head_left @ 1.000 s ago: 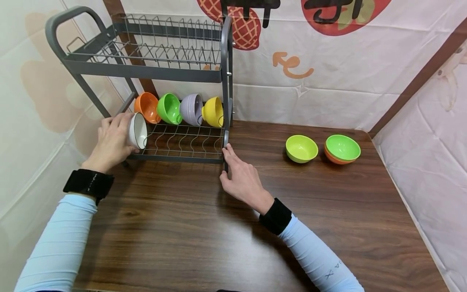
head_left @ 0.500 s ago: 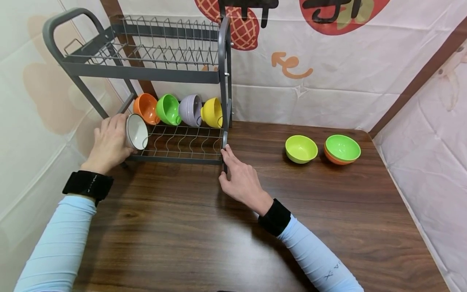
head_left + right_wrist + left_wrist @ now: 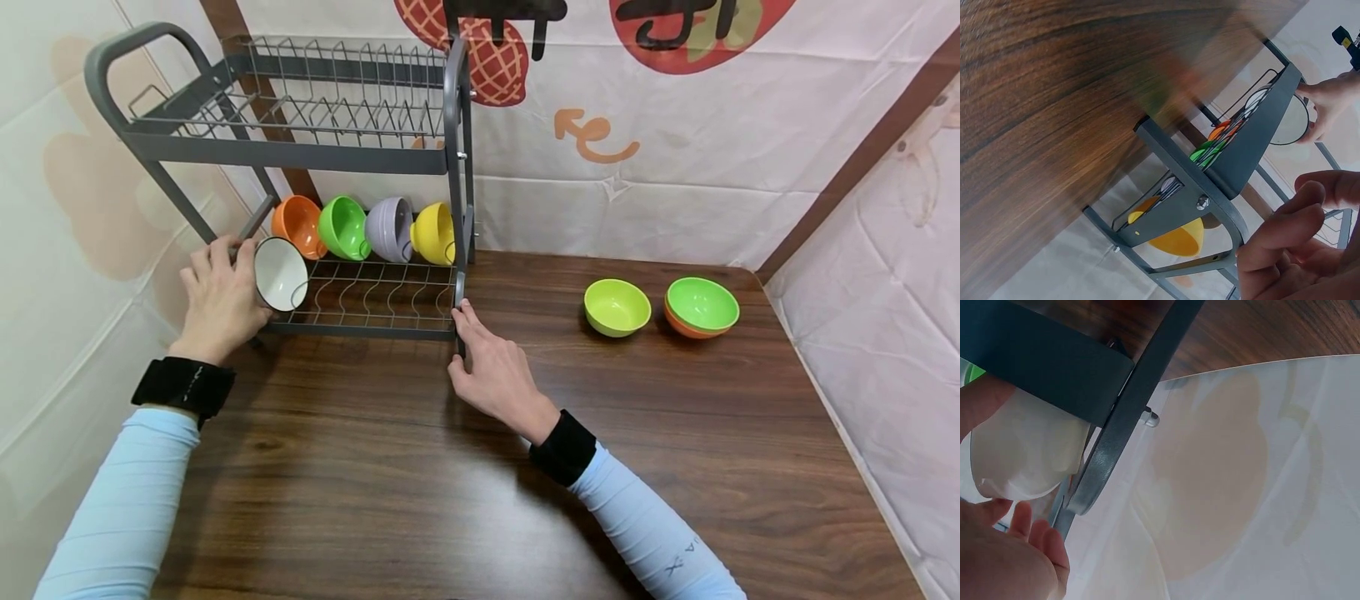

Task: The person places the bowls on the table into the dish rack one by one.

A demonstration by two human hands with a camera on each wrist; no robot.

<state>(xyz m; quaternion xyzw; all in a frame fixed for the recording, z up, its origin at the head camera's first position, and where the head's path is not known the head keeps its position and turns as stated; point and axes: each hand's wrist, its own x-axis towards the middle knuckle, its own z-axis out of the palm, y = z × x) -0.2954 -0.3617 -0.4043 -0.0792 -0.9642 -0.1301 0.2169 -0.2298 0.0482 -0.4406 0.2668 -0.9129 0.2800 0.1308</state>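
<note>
While the left hand [image 3: 221, 300] pinches the white bowl [image 3: 281, 275] between thumb and fingers at the near left of the rack's [image 3: 292, 157] lower shelf, we see the right hand [image 3: 498, 371] touching the near right post, fingers fairly straight. Four bowls [image 3: 388, 231] (orange, green, purple, yellow) line the far side; we find a lime bowl [image 3: 617, 308] on the table [image 3: 360, 467], right.

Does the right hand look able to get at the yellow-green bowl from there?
Probably yes: the right hand seems only to touch the rack, and nothing visible stands between it and the yellow-green bowl.
</note>
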